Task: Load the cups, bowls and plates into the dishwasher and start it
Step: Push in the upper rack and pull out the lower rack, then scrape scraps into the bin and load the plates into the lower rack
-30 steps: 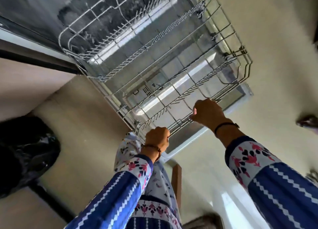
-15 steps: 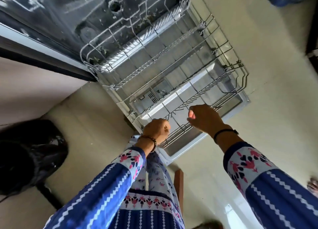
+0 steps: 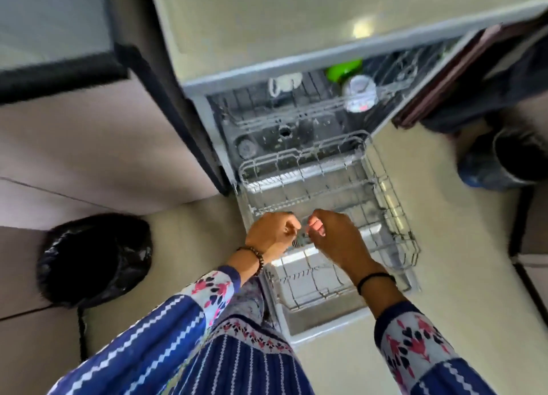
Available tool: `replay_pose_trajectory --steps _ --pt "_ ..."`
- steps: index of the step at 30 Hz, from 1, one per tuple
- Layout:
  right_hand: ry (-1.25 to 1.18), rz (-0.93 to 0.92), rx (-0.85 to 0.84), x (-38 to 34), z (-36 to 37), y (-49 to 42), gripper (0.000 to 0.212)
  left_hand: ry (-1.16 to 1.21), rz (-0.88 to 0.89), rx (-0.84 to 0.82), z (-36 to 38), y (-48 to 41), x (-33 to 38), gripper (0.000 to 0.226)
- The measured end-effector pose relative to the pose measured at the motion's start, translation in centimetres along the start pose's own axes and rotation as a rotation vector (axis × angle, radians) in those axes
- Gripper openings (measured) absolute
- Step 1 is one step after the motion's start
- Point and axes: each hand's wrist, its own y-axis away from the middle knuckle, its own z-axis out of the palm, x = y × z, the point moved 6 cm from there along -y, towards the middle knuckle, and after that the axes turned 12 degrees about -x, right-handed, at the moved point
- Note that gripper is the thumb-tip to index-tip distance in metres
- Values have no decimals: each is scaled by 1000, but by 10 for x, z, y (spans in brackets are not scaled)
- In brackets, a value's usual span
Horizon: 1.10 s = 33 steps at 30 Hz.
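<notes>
Dishwasher (image 3: pixel 237 74) open at 12 o'clock, door (image 3: pixel 321 325) flat toward 6. Lower rack (image 3: pixel 382 187) out over the door. Upper rack (image 3: pixel 311 109) inside holds a white cup (image 3: pixel 284 83), a green item (image 3: pixel 345 67) and a pale round piece (image 3: pixel 360 93). Left hand (image 3: pixel 271 231) and right hand (image 3: pixel 335 241) sit just beside each other at centre over the lower rack, fingers curled. Blurred, so can't confirm either holds a wire. Black bin bag (image 3: pixel 95 258) at 9.

- The pale floor (image 3: pixel 450 299) carries the open dishwasher (image 3: pixel 267 139).
- A black-bagged bin (image 3: pixel 95 258) stands to its left, and a blue-lined bin (image 3: pixel 510 163) to its right.
</notes>
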Motion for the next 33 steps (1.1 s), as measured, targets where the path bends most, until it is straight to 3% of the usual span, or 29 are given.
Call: replay_pose_trajectory --steps 9,19,27,33 --pt "0 -308 54 -174 -43 13 13 102 -24 351 -148 132 7 14" --pt "102 -708 -12 -384 -42 23 12 226 -75 733 -272 269 -44 16" --pt "123 -912 -97 -561 -1 6 9 365 -134 995 -381 378 -134 19" --pt "125 -946 -182 -687 53 -15 7 406 -195 1109 -455 459 -214 9"
